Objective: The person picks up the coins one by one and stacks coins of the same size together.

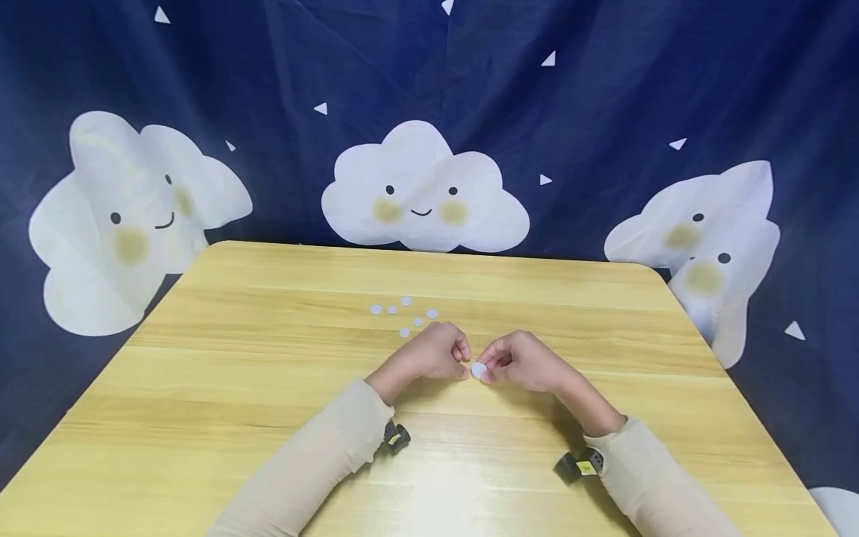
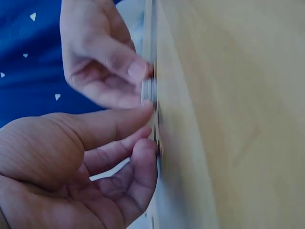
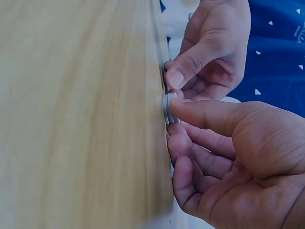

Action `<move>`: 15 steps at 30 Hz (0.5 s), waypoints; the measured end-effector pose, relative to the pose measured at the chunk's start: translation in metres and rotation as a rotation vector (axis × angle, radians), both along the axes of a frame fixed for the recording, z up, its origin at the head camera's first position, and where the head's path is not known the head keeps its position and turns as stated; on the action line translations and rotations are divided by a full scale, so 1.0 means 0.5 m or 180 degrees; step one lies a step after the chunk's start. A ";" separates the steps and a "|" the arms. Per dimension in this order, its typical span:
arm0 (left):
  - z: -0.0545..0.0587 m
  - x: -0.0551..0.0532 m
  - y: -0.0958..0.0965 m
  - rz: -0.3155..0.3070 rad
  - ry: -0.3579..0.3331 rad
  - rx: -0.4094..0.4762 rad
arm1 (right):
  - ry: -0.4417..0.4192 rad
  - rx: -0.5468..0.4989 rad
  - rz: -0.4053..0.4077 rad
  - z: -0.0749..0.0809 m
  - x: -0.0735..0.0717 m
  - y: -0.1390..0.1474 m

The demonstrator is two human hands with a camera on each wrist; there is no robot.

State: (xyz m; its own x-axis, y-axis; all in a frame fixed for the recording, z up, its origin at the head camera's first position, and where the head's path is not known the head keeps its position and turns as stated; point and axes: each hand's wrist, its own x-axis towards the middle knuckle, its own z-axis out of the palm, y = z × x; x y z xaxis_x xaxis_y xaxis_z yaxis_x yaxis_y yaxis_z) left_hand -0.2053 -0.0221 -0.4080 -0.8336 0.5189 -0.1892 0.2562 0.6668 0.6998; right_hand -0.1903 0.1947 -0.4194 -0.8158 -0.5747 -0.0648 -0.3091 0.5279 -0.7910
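Stack of white discs [image 1: 479, 370]: a small pile right between the two hands, in the middle of the tabletop. It looks flat. Side-on, the wrist views show the layers.
Right hand [image 1: 526, 362]: nearly closed, with thumb and finger pinching the stack by its right edge. Holding the rim leaves most of the top bare, and probably helps the layers line up.
Left hand [image 1: 436, 350]: fingers loosely bent, a gap between thumb and pointer, nothing seen in it. The thumb tip is just beside the stack's left edge; I can't tell if they touch. Maybe it is there to stop the pile sliding left.
Loose discs [image 1: 376, 309]: six, lying flat and apart, far and left of the stack. Out there, they don't crowd the fingers.
Tabletop [image 1: 201, 418]: smooth wood, a flat place for thin discs.
Cloth [image 1: 288, 186]: dark blue with smiling clouds, hanging behind the far edge.
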 end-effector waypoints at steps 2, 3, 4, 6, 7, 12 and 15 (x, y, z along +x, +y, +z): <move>0.003 -0.007 -0.012 0.0024 -0.0005 0.0046 | 0.0019 0.0022 -0.0006 0.001 0.001 0.000; 0.006 -0.011 -0.019 0.0037 -0.0018 0.0089 | 0.0030 0.0035 -0.0011 0.002 0.002 0.000; 0.009 -0.016 -0.027 0.0050 -0.0007 0.0117 | 0.0040 0.0044 -0.0014 0.002 0.002 0.000; 0.015 -0.030 -0.046 0.0084 0.0027 0.0183 | 0.0047 0.0054 -0.0020 0.003 0.002 0.000; 0.018 -0.037 -0.057 0.0114 0.0060 0.0202 | 0.0051 0.0056 -0.0022 0.004 0.003 -0.001; 0.037 -0.078 -0.123 0.0331 0.0255 0.0173 | 0.0055 0.0062 -0.0044 0.006 0.004 -0.002; 0.043 -0.100 -0.164 0.0470 0.0294 0.0128 | 0.0036 0.0072 -0.0055 0.006 0.005 -0.002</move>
State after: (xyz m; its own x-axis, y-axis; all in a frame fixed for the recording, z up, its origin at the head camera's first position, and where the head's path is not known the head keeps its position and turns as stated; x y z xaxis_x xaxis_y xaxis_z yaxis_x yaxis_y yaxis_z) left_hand -0.2553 -0.1042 -0.3864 -0.9143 0.3950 -0.0898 0.2220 0.6740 0.7046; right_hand -0.1880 0.1937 -0.4163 -0.8262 -0.5592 -0.0684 -0.3087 0.5508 -0.7754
